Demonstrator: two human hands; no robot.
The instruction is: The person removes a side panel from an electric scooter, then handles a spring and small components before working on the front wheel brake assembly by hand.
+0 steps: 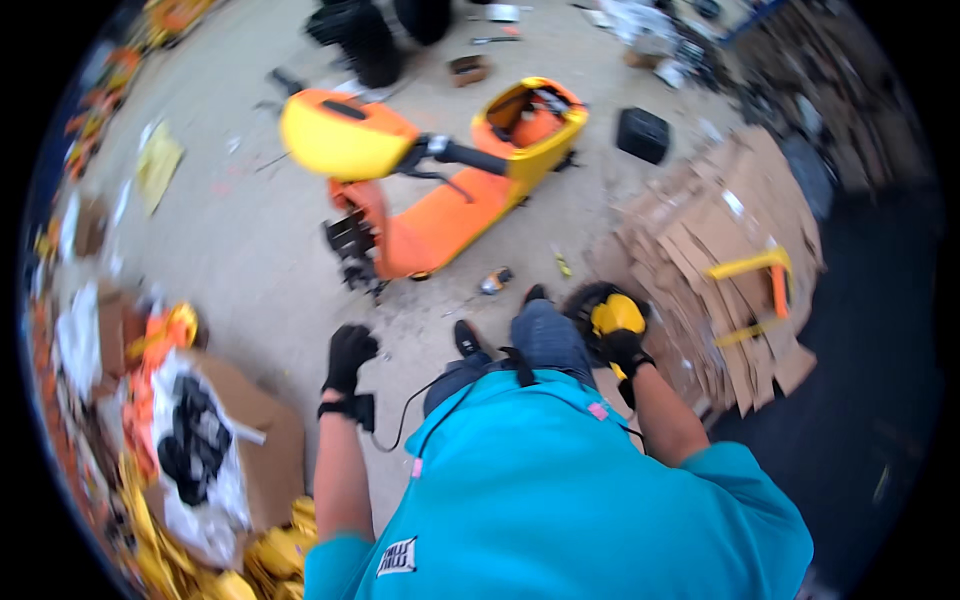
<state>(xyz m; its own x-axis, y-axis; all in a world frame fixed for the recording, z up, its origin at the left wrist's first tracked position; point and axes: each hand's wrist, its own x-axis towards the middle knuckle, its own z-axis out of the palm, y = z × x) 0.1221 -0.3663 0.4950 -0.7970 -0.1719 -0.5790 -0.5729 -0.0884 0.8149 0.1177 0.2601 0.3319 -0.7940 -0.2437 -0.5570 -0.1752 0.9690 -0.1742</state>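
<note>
My right hand (626, 350), in a black glove, grips a yellow mudguard (617, 314) beside my right leg. Attached or close behind it is a black tyre (578, 306); whether the two are joined is hard to see. My left hand (350, 358), also gloved in black, hangs out to the left with its fingers loosely bent and nothing visible in it. In front of me stands an orange and yellow scooter body (440, 225) with a yellow front cover (350, 138), black handlebar and an open seat compartment (528, 120). No front wheel shows at its fork (352, 245).
A yellow and black power tool (496, 281) lies on the floor near my feet. Flattened cardboard (715, 255) is piled at right, a yellow frame part (750, 268) on top. A black box (642, 136) sits beyond. At left stands a carton (255, 430) with plastic wrap.
</note>
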